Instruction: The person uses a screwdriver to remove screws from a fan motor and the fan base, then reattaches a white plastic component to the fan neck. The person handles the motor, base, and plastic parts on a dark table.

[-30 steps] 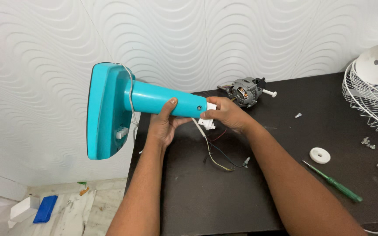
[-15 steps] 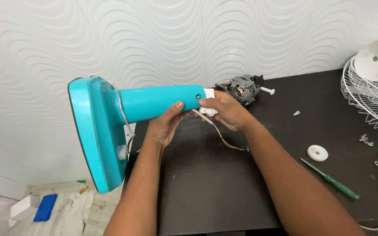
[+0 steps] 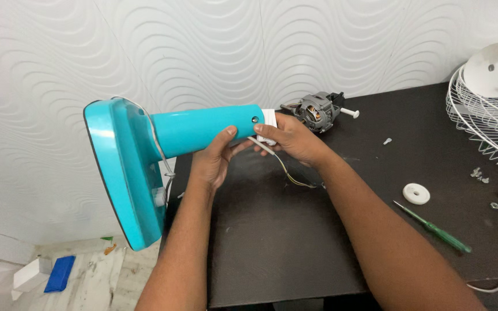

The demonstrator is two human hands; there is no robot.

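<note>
Stand: you hold the teal fan stand in the air over the near-left corner of the table, lying on its side.
Long axis: it runs left to right, with the wide base hanging off past the table's left edge and the narrow neck pointing at the motor.
Left hand: your left hand cups the column from below, fingers closed around it, just short of the neck.
Right hand: your right hand is closed on the white collar at the neck end; it is the hand nearer that end.
Wires: thin wires trail out from under your right hand and down onto the table; a cord loops over the base.
Motor: just beyond the neck, resting on the table by the wall.
Right of the stand: a white disc and a green screwdriver lie well apart from it on the table.
Far right: a white wire grille at the table's right end.
</note>
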